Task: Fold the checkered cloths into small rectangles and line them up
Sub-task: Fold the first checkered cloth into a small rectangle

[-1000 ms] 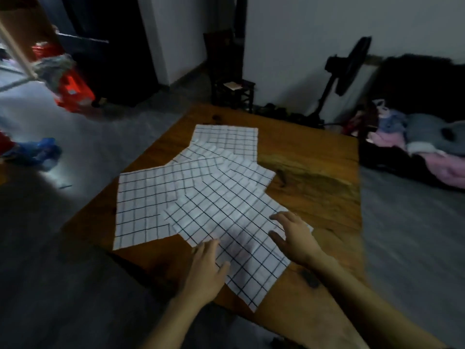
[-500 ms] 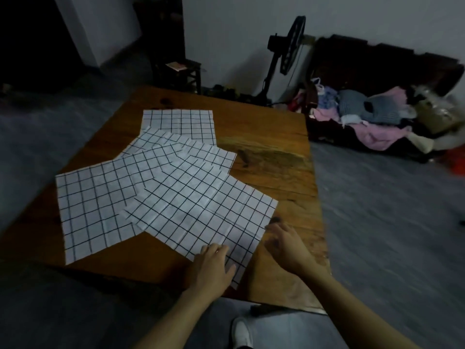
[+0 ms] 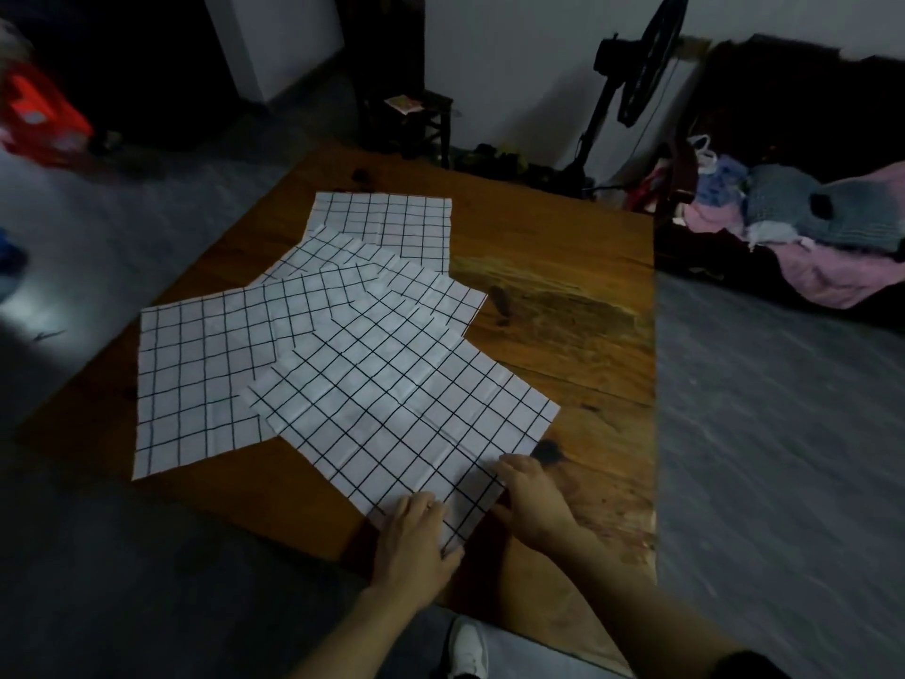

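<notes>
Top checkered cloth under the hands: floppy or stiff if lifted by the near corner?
Likely floppy: the top checkered cloth lies flat with soft fold creases. Probably light, so it may slide on the wooden table. Pulling could drag the overlapped cloths beneath.

Bare forearms, white shoe [image 3: 467, 649], dark sleeve [image 3: 744, 666]

Four white cotton cloths with black grid lines [image 3: 392, 384] lie unfolded and flat, overlapping like a fan on the wooden table [image 3: 563, 335]

Checkered cloths [image 3: 392, 384] look thin, matt, faintly creased; the table [image 3: 563, 325] is grained, slightly glossy wood.
</notes>
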Available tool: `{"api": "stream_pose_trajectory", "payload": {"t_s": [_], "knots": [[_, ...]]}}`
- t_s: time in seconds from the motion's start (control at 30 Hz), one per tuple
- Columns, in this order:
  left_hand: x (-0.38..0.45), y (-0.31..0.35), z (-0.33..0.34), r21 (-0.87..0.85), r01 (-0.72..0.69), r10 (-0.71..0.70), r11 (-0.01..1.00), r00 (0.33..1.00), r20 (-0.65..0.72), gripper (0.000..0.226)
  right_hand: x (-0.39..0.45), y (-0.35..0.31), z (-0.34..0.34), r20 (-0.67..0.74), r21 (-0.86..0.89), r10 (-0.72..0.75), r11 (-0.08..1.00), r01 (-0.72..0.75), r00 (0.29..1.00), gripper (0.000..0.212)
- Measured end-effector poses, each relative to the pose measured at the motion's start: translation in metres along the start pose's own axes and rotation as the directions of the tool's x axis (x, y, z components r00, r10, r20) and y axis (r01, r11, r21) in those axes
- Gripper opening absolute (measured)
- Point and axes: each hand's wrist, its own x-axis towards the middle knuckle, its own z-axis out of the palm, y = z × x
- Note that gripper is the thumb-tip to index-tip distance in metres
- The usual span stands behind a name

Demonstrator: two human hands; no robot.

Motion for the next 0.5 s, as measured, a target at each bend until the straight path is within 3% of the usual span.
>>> {"api": "stream_pose_trajectory", "payload": {"t_s": [0.17,0.5], "knots": [[-0.004,0.006,0.011,0.081,0.014,-0.015,0.997,1.000,0.011,0.051,0.004,0.017,0.010,0.065,-0.060,-0.040,0.997,0.044,0.997,0.072],[-0.002,0.001,0.011,0.130,-0.005,0.009,0.991,0.999,-0.032,0.028,0.001,0.021,0.014,0.021,-0.076,-0.085,0.993,0.086,0.996,0.071]]}}
